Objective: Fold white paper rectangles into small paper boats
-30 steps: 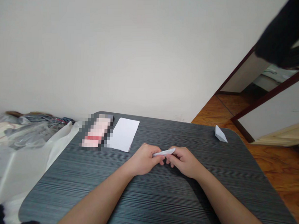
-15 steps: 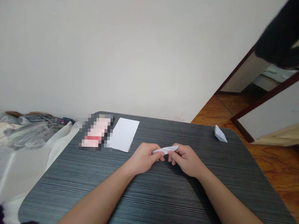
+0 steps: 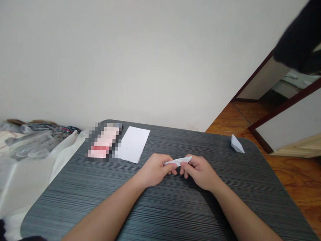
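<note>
A small folded white paper (image 3: 178,161), narrow and pointed at its right end, is held between both hands over the middle of the dark table (image 3: 162,212). My left hand (image 3: 156,170) pinches its left end, thumb on the near side. At the other end, my right hand (image 3: 199,171) grips it between thumb and curled fingers. The fingers partly cover the paper, so its full shape is hidden. Beyond my left hand lies a stack of white paper sheets (image 3: 134,144).
A folded white paper piece (image 3: 237,144), shaped like a little boat, sits near the table's far right corner. To the left of the sheets is a pixelated flat object (image 3: 105,141). Clear plastic bags (image 3: 35,144) lie left of the table; a pale wall (image 3: 152,64) rises behind.
Both hands keep the same grip on the folded paper, nearly still. The whole view has shifted only very slightly.
</note>
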`<state>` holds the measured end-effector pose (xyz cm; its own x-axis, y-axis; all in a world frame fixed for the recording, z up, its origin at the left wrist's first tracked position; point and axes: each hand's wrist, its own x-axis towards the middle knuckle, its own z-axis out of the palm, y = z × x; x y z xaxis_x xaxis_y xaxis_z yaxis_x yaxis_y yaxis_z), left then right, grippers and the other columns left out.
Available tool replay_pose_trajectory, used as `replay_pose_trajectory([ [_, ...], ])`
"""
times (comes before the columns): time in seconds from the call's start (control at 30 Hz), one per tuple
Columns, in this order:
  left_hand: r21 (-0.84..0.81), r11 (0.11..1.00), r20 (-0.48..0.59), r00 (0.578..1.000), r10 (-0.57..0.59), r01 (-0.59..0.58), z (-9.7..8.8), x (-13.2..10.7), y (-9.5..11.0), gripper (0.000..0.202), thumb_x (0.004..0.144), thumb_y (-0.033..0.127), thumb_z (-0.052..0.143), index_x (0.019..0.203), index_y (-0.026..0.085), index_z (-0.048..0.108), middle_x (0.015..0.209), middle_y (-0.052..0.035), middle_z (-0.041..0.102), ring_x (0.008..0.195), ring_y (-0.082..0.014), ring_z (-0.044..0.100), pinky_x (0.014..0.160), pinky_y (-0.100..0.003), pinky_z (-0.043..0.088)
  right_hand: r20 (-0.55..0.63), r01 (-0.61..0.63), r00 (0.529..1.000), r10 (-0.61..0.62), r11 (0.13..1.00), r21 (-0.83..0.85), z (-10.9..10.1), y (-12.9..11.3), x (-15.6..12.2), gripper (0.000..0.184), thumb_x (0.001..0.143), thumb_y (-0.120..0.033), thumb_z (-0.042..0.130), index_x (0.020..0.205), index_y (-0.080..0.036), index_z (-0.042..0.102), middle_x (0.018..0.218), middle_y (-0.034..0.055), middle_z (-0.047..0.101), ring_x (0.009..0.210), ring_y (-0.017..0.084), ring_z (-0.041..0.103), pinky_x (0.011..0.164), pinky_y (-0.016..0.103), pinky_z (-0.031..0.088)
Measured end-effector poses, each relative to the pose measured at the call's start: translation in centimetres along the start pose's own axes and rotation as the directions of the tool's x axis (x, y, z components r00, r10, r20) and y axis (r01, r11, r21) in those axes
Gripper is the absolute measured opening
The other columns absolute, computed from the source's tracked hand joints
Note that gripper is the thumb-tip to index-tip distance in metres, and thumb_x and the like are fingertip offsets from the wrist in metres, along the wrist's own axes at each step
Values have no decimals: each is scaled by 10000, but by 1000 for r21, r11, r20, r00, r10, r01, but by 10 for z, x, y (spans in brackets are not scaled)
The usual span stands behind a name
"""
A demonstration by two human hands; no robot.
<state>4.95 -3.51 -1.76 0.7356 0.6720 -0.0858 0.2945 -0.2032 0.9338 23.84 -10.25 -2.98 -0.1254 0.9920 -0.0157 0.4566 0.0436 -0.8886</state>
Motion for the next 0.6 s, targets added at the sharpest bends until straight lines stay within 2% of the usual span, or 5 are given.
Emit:
replay_pose_trajectory([
  [0.27,-13,1000,-44,999,-26,26,-1,0,2,262,842,323,473,803,153,669,687,-8,651,602,-108,550,564,-204,389,-30,-25,999,26,999,23,-3,0,1,285,908,-292,451,699,-154,587,584,4,593,515,110,573,558,231,443],
  [0.43,-28,999,-10,999,-42,41,-1,1,-2,307,861,335,440,776,145,666,709,-26,664,630,-118,577,591,-214,416,-33,-52,998,54,997,53,-2,8,2,286,902,-310,466,699,-153,593,571,8,609,497,104,562,542,224,432],
  [0.6,-33,998,17,999,-44,44,-1,1,-5,332,863,369,433,784,150,669,710,-32,667,631,-124,576,593,-221,417,-128,-74,988,88,991,110,-4,10,1,324,916,-353,437,710,-160,596,514,-4,596,427,86,498,459,204,377],
])
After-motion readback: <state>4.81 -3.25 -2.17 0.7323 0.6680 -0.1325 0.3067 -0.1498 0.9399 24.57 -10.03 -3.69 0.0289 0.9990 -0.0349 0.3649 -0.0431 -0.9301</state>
